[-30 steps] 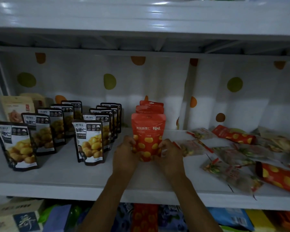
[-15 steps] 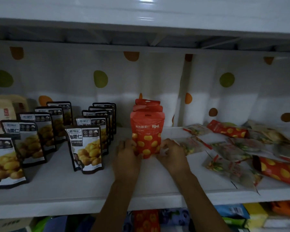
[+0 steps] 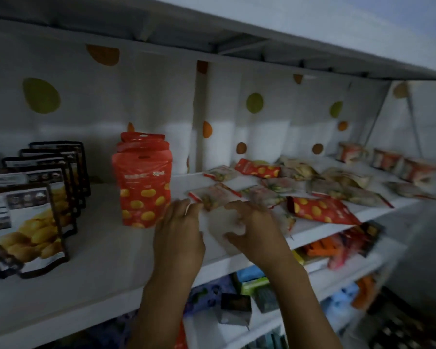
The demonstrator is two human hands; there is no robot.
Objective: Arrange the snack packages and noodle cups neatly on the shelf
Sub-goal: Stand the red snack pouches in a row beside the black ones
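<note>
the clear snack pouch [image 3: 213, 197] lies flat on the shelf [image 3: 98, 260], just right of the upright red pouches [image 3: 142, 190] and directly ahead of both hands. it looks like thin film over loose contents: light, soft, crinkly, likely slippery on the painted board. judgement: take it by the sealed edges or the top corners, not the middle, which would give and crush the contents.

the left hand [image 3: 179, 238] is half curled, fingertips at the pouch's near left corner; motion blur makes it impossible to tell whether it pinches the film or only touches it. the right hand [image 3: 252, 230] is spread, fingers bent, over bare shelf just short of the pouch, holding nothing visible.

counts:
- red pouches standing in file: three tops visible, front one fully seen.
- red pouches lying flat in the loose pile [image 3: 320, 210]: two.
- clear or pale pouches lying flat to the right: at least six; overlap and blur prevent an exact count.
- dark chestnut pouches [image 3: 25, 227] standing at left: about five visible, in a stepped row; the frame edge cuts off more.
- noodle cups [image 3: 388, 162] at the far right rear: about four, blurred.

the stand-up pouches are stiffer and hold a base; the cups are rigid but light, so grip them round the wall.
</note>
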